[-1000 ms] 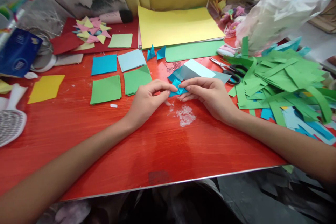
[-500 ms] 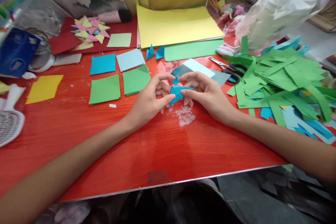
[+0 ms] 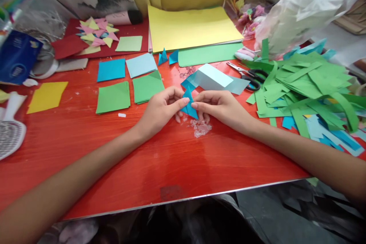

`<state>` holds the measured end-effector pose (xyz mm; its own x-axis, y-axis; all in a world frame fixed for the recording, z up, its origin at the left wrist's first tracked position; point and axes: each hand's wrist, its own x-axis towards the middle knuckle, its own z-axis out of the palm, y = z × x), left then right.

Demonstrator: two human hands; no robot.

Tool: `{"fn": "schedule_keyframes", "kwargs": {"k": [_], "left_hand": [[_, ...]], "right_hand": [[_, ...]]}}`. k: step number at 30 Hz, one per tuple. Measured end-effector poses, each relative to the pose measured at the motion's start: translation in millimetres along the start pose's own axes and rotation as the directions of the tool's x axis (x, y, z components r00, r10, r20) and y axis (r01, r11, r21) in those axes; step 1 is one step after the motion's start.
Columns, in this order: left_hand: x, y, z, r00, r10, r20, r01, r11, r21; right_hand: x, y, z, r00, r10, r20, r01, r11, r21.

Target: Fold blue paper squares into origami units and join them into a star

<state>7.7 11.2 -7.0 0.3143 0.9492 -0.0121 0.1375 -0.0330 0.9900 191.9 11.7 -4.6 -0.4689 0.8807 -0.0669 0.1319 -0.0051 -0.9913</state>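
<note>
Left hand (image 3: 160, 110) and right hand (image 3: 227, 106) pinch folded blue paper (image 3: 190, 110), seemingly mid-shaping, with careful, even creasing apparently called for next.

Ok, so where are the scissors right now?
In the head view, the scissors lie right of centre on the red table, between the pale blue paper and the green strips.

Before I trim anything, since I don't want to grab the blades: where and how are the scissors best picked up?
By the black handles, I'd say, coming from above on the near side. The scissors lie with the blades pointing away to the left and the handles nearer; green strips crowd the right.
</note>
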Motion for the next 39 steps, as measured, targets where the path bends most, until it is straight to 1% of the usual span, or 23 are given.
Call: {"fn": "schedule_keyframes", "kwargs": {"k": [2, 3, 5, 6, 7, 9, 12, 15, 17, 18, 19, 20, 22, 25, 27, 30, 32, 35, 37, 39], "left_hand": [[-1, -1, 0.5, 1.000, 0.012, -0.015, -0.012, 1.000, 0.017], [-2, -2, 1.1, 0.998, 0.042, -0.038, -0.040, 0.998, 0.047], [-4, 0, 2.8, 0.982, 0.156, -0.107, -0.138, 0.979, 0.152], [-5, 1, 3.5, 0.963, 0.233, -0.136, -0.199, 0.954, 0.224], [-6, 2, 4.1, 0.944, 0.301, -0.137, -0.251, 0.921, 0.300], [-7, 4, 4.1, 0.910, 0.410, -0.067, -0.342, 0.831, 0.439], [-5, 1, 1.7, 0.857, 0.512, 0.059, -0.451, 0.691, 0.564], [-2, -6, -1.4, 0.818, 0.560, 0.131, -0.501, 0.582, 0.640], [-1, -9, -2.6, 0.805, 0.568, 0.170, -0.514, 0.527, 0.677], [-2, -10, -2.6, 0.804, 0.565, 0.186, -0.520, 0.514, 0.682], [-3, -9, -2.4, 0.807, 0.556, 0.199, -0.524, 0.519, 0.676], [-4, -8, -1.9, 0.817, 0.539, 0.204, -0.522, 0.542, 0.659], [-7, -5, -0.7, 0.861, 0.477, 0.176, -0.476, 0.635, 0.609], [-9, -1, -0.1, 0.944, 0.323, 0.066, -0.306, 0.785, 0.538], [-8, 0, -0.9, 0.975, 0.224, -0.007, -0.192, 0.852, 0.487], [-5, -1, -1.9, 0.992, 0.117, -0.048, -0.093, 0.930, 0.355], [-3, -1, -1.4, 0.995, 0.088, -0.048, -0.073, 0.966, 0.249], [-4, -1, 0.7, 0.996, 0.076, -0.042, -0.069, 0.987, 0.145], [-5, 0, 2.0, 0.998, 0.068, -0.015, -0.066, 0.991, 0.120], [-6, 0, 2.7, 0.998, 0.059, 0.015, -0.060, 0.991, 0.117]], "right_hand": [[0, 0, 0, 1.000, 0.007, 0.000, -0.007, 1.000, -0.018], [0, 0, -1, 1.000, 0.006, 0.001, -0.006, 1.000, -0.025], [-1, -1, -1, 1.000, 0.001, -0.005, -0.001, 1.000, -0.023], [-1, -1, -1, 1.000, 0.000, -0.009, 0.000, 1.000, -0.014], [-1, -1, -2, 1.000, 0.003, -0.011, -0.003, 1.000, -0.003], [-1, -3, -1, 1.000, 0.011, -0.012, -0.011, 1.000, 0.026], [-1, -4, -1, 0.999, 0.028, -0.034, -0.025, 0.996, 0.080], [-1, -4, 0, 0.998, 0.020, -0.053, -0.013, 0.991, 0.133], [-2, -2, -1, 0.998, 0.003, -0.059, 0.006, 0.989, 0.146], [-2, -2, -1, 0.998, -0.005, -0.061, 0.014, 0.989, 0.146], [-2, -1, -1, 0.998, -0.011, -0.063, 0.019, 0.990, 0.141], [-2, 0, -1, 0.998, -0.015, -0.065, 0.024, 0.991, 0.133], [-2, 1, -2, 0.998, -0.022, -0.062, 0.029, 0.992, 0.119], [-1, 4, -1, 0.996, -0.042, -0.080, 0.051, 0.993, 0.110], [-1, 5, -1, 0.992, -0.068, -0.110, 0.079, 0.992, 0.097], [0, 7, 1, 0.989, -0.094, -0.111, 0.100, 0.994, 0.042], [-1, 9, 2, 0.991, -0.096, -0.097, 0.096, 0.995, 0.002], [-2, 9, 3, 0.991, -0.093, -0.099, 0.087, 0.994, -0.066], [-3, 8, 4, 0.991, -0.102, -0.086, 0.088, 0.985, -0.149], [-5, 6, 5, 0.989, -0.135, -0.063, 0.116, 0.965, -0.235]]}}
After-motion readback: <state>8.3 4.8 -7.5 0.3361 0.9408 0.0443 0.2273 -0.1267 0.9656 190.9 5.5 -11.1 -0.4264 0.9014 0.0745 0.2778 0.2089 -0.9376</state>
